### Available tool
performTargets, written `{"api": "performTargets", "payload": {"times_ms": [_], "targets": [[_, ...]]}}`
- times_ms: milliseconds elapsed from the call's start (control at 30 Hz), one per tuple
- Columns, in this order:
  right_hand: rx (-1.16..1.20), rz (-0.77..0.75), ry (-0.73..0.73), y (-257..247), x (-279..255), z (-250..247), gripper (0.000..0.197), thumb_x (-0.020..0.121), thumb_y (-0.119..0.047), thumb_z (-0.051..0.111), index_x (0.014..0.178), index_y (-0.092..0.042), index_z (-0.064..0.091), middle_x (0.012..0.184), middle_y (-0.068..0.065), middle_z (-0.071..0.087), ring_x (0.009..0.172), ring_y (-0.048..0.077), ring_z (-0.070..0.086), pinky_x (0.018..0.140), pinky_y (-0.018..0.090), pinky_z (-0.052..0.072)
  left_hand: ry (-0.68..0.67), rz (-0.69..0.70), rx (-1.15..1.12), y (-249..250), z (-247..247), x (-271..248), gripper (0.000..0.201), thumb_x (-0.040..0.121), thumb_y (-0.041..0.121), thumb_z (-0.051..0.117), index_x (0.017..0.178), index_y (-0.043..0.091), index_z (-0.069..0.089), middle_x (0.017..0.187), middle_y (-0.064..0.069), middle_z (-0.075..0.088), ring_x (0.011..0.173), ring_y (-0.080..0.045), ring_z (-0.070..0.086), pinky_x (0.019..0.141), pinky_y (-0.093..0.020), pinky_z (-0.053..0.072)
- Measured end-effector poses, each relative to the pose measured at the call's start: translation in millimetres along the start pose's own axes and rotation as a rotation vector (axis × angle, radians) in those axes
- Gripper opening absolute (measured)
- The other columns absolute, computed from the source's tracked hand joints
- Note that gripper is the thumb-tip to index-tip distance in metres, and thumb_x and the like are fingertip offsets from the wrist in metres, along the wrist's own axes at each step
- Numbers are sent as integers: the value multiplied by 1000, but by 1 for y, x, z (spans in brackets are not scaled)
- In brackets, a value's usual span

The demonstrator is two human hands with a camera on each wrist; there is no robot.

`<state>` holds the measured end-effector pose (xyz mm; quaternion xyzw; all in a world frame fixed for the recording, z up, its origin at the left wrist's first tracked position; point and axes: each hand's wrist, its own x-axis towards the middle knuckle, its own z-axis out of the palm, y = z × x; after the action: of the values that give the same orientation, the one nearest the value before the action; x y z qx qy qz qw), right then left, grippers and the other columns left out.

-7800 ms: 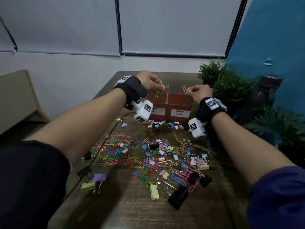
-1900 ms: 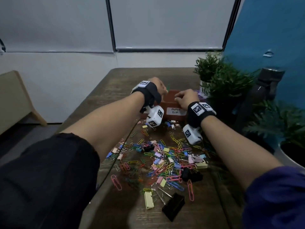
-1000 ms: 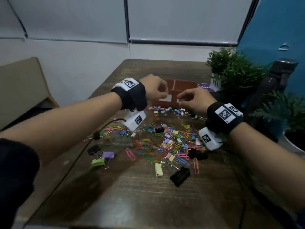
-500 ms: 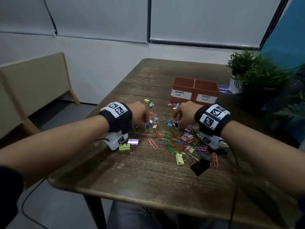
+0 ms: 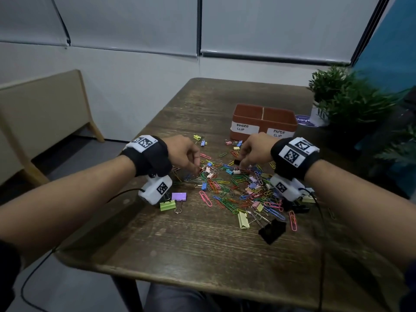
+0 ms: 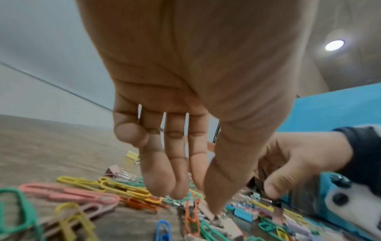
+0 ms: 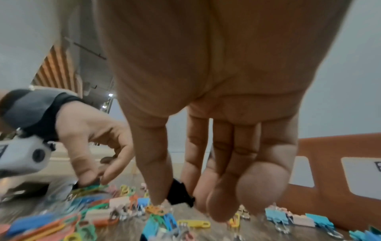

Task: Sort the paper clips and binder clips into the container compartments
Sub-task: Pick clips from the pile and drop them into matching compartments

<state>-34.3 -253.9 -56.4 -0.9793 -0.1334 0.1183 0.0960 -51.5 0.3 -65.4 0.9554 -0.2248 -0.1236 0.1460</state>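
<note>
A: Where is the container [image 5: 263, 122] sitting relative to the hands?

B: It is standing at the far side of the surface [image 5: 202, 244], beyond the heap of clips [image 5: 234, 188], and a little right of centre. The right hand [image 5: 254, 149] is lying nearer it, almost under the "PAPER CLIP" label; the left hand [image 5: 183, 154] is working further to the left.

A: What are they holding?

B: The right hand is pinching a small black binder clip [image 7: 179, 194] between thumb and forefinger, other fingers hanging loosely. The left hand is pressing thumb against fingertips [image 6: 163, 184] down into the paper clips; whether it is gripping one, I cannot tell.

A: So the carry?

B: Probably forward and slightly left for the black clip, since the "BINDER CLIP" compartment is the left one.
</note>
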Motion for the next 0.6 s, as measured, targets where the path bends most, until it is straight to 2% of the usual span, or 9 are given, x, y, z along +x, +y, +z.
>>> {"api": "performTargets", "payload": {"times_ms": [100, 200, 333, 433, 467, 600], "targets": [[11, -3, 81, 0, 12, -11, 18, 78, -33, 82, 92, -26, 75, 89, -7, 69, 78, 7, 62, 59, 21, 46, -86, 36, -15, 4, 8, 1, 29, 69, 48, 83, 87, 30, 70, 79, 14, 73, 72, -8, 70, 70, -25, 55], [-22, -7, 132, -2, 34, -16, 23, 77, -35, 83, 97, -26, 76, 97, -3, 70, 87, 13, 63, 70, 28, 52, -101, 108, 102, 12, 16, 6, 36, 65, 55, 83, 88, 30, 71, 73, 15, 70, 69, 0, 65, 65, -18, 52], [-32, -22, 152, -11, 61, -12, 26, 77, -33, 83, 101, -26, 77, 100, -3, 71, 91, 15, 64, 73, 29, 52, -95, 186, 69, 16, 18, 11, 21, 72, 38, 84, 85, 25, 75, 73, 15, 72, 67, 4, 64, 65, -14, 50], [-36, -23, 189, -19, 77, -4, 22, 79, -28, 80, 100, -25, 75, 100, -2, 71, 91, 17, 66, 66, 26, 49, -121, 185, 49, 16, 22, 13, 17, 76, 32, 82, 87, 23, 74, 75, 15, 72, 66, 6, 63, 65, -12, 48], [-28, -24, 203, -21, 81, -2, 21, 81, -26, 79, 101, -25, 75, 101, -1, 71, 92, 17, 66, 67, 26, 50, -123, 174, 50, 16, 23, 14, 17, 76, 31, 82, 87, 24, 72, 74, 15, 71, 64, 6, 61, 63, -12, 48], [2, -26, 214, -21, 90, 2, 21, 85, -18, 74, 105, -26, 74, 111, 1, 68, 99, 19, 64, 79, 29, 52, -106, 159, 18, 14, 26, 14, 19, 73, 27, 82, 79, 25, 65, 71, 12, 67, 60, 2, 58, 65, -23, 51]]}}
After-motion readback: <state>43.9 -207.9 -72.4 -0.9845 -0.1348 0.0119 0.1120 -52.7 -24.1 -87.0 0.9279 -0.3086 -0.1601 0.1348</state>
